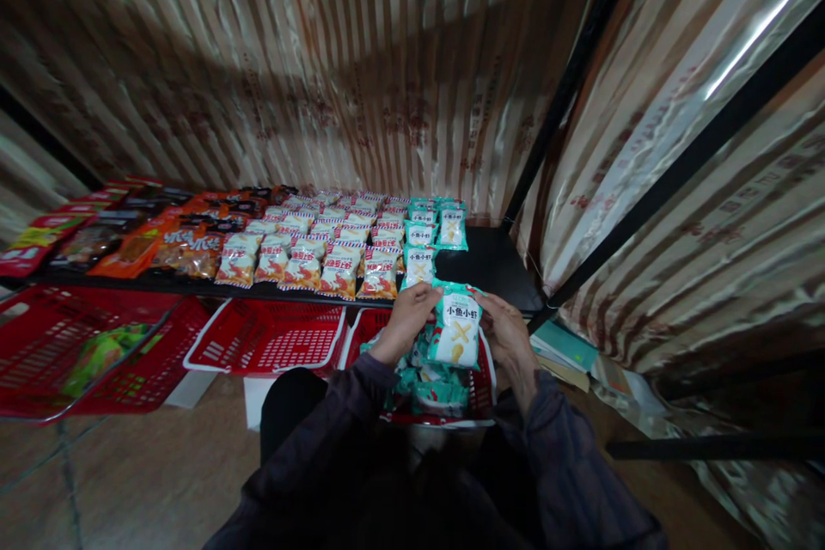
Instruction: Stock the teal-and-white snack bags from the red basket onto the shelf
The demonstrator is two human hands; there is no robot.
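Between my two hands is a teal and white snack bag (pixel 456 328), held upright above a red basket (pixel 488 378). My left hand (pixel 411 320) pinches its upper left corner, and my right hand (pixel 509 328) grips the upper right edge. More teal snack bags (pixel 439 395) lie in the basket below, partly hidden by the held bag and my left hand. Just beyond, similar teal bags (pixel 420 263) stand in rows at the right part of the black shelf (pixel 493 262).
Left of the teal bags, the shelf carries white and orange snack bags (pixel 340 268), then orange packets (pixel 186 245) and red packets (pixel 45 232). Another red basket (pixel 267 335) and one with a green packet (pixel 106 357) stand below. A black post (pixel 567 94) rises at right, near books (pixel 567 345).
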